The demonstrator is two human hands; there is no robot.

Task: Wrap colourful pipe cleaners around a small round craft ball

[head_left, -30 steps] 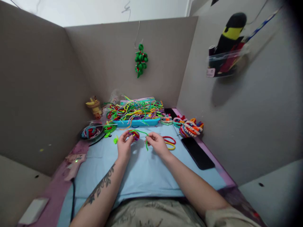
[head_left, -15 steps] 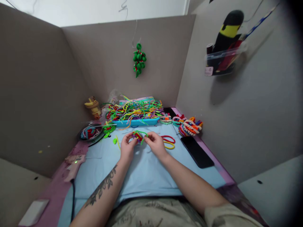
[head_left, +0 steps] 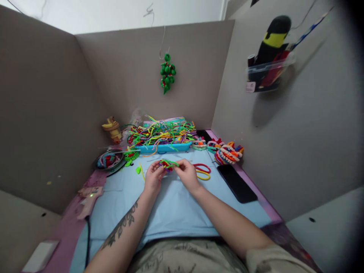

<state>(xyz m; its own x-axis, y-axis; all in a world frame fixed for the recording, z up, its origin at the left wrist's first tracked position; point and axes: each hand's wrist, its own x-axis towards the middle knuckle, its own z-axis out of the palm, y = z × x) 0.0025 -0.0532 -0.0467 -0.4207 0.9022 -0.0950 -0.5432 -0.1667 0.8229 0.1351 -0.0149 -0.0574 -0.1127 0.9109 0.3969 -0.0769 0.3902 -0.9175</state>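
Between my two hands, above the blue-covered table (head_left: 176, 206), is a small bundle of bent pipe cleaners (head_left: 167, 165) in green, red, yellow and purple. My left hand (head_left: 154, 176) pinches its left side between thumb and fingers. Closed at the other side, my right hand (head_left: 185, 173) grips the green pipe cleaner on the bundle. Just right of that hand lie a red pipe cleaner loop (head_left: 202, 167) and a yellow loop (head_left: 203, 175). A yellow strip (head_left: 142, 171) and a small bright green piece (head_left: 138, 170) lie to the left.
A blue tray (head_left: 162, 147) heaped with pipe cleaners stands at the back. Finished-looking woven pieces (head_left: 227, 152) and a black phone (head_left: 237, 183) lie at right. On the left are a round bowl (head_left: 109, 160) and a pink glue gun (head_left: 90, 201). Grey partitions (head_left: 196, 76) enclose the table.
The green pipe cleaner, raised in a loop before, now lies flatter along the top of the bundle. The bundle has tilted slightly, and both hands keep hold of it.
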